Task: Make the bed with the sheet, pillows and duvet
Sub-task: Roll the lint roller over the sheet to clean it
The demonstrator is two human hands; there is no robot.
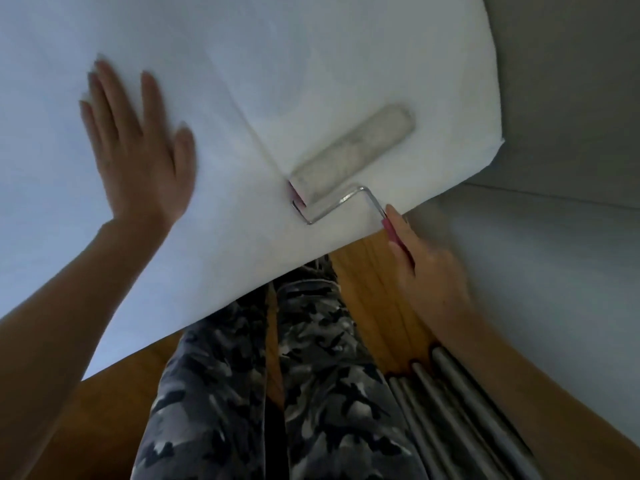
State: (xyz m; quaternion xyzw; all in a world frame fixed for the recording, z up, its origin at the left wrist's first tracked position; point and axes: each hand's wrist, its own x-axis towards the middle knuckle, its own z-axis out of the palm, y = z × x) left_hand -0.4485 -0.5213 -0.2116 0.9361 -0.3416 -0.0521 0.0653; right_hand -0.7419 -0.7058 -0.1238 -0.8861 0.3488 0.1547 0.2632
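While stretched white sheet (242,81) covers the bed corner beside the grey wall (554,98), left hand (138,150) flat, fingers spread, holding nothing; right hand (426,268) closed around lint roller (353,154) handle, roller on sheet.

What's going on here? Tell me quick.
A person stands at the corner of a bed covered by a white sheet. The right hand grips the pink handle of a lint roller, whose drum lies on the sheet near the corner. The left hand rests flat and open on the sheet, apparently holding it smooth. No pillows or duvet are in view. Grey tubes lie on the wooden floor by the person's legs.
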